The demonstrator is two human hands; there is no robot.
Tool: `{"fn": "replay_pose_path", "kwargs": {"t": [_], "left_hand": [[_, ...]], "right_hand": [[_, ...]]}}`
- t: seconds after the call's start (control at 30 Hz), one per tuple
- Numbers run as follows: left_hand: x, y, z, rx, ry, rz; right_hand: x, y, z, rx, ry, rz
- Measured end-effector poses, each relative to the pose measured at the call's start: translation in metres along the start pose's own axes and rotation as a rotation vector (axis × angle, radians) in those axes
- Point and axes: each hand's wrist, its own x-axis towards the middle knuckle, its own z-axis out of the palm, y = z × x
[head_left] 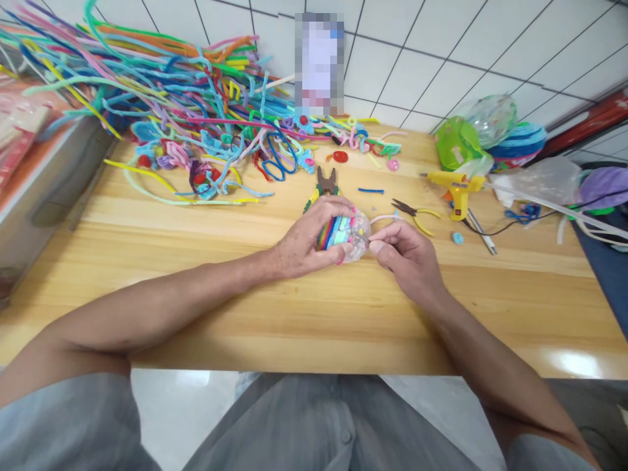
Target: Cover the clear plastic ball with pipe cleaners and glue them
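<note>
Left hand [311,239]: clamped around a striped ball [338,232]
Right hand [409,258]: pinching a thin piece [362,240] at the ball's clear end
Worktop [275,320]: pliers [327,181], yellow glue gun [459,190]

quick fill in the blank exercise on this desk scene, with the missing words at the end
1. The left hand holds the colourful craft piece, while the person's ____ hand pinches a thin dark piece by its clear end.
2. The body of the glue gun is coloured ____.
3. The big pile of pipe cleaners lies toward the person's ____ side.
4. Behind the table stands a tiled ____.

Missing words: right; yellow; left; wall
</note>
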Motion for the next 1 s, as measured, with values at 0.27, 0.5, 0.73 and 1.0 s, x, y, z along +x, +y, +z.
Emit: {"fn": "replay_pose_path", "kwargs": {"t": [0.27, 0.5, 0.73, 1.0], "left_hand": [[0.0, 0.001, -0.001, -0.001, 0.004, -0.008], [0.001, 0.0, -0.002, -0.014, -0.005, 0.015], [0.003, 0.001, -0.001, -0.008, -0.01, 0.019], [0.003, 0.0, -0.001, -0.021, -0.019, 0.01]], "right_hand": [[-0.005, 0.005, -0.003, -0.103, 0.085, -0.119], [-0.003, 0.008, -0.003, -0.185, 0.055, -0.15], [-0.002, 0.005, -0.002, -0.19, 0.057, -0.159], [-0.006, 0.009, -0.004, -0.254, 0.095, -0.21]]}}
